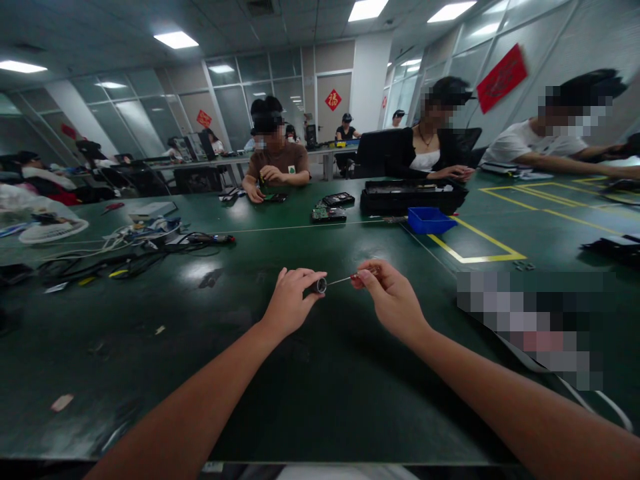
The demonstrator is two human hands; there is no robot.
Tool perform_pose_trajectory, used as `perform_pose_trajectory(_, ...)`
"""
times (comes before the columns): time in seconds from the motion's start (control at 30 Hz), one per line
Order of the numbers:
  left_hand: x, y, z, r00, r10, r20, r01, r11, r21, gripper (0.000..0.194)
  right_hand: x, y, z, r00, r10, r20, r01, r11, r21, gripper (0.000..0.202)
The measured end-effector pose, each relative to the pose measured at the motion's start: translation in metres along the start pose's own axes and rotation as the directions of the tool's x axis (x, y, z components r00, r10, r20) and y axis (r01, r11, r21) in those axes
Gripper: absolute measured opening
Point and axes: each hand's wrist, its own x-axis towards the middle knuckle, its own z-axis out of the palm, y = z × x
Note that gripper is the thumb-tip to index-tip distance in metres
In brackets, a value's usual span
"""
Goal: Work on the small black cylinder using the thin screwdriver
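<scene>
My left hand (293, 297) is closed around a small dark cylindrical part (321, 285), its round open end with a light rim turned to the right. What lies inside that end is too small to make out. My right hand (393, 293) grips a screwdriver (356, 275) by its reddish, see-through handle. The thin metal shaft points left, its tip close to the cylinder's open end; whether they touch I cannot tell. Both hands are above the green table (320, 387).
Cables (120, 263) and a white basket (53, 230) lie at the left. Hard drives (330, 212), a black case (413, 198) and a blue bin (431, 220) stand ahead. A blurred flat object (530, 327) with a white cord is at the right. Co-workers sit across the table.
</scene>
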Motion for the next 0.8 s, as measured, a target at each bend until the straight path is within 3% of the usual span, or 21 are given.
perform_pose_trajectory(0.37,-0.0011,0.0005,-0.0009,1.0,-0.004,-0.004,0.004,1.0,-0.011,0.039,-0.0064,-0.0028,0.0026,0.996,-0.091,0.002,0.091,0.988,-0.124,0.018)
perform_pose_trajectory(0.5,-0.0003,0.0016,-0.001,1.0,-0.01,0.003,0.01,1.0,-0.02,0.038,-0.0044,-0.0016,0.0016,0.998,-0.046,0.047,0.049,0.997,-0.063,0.019)
perform_pose_trajectory(0.8,-0.0002,-0.0041,0.0024,1.0,-0.004,0.004,0.005,0.999,-0.036,0.039,-0.0046,-0.0012,0.003,0.998,-0.052,-0.03,0.05,0.997,-0.054,0.019)
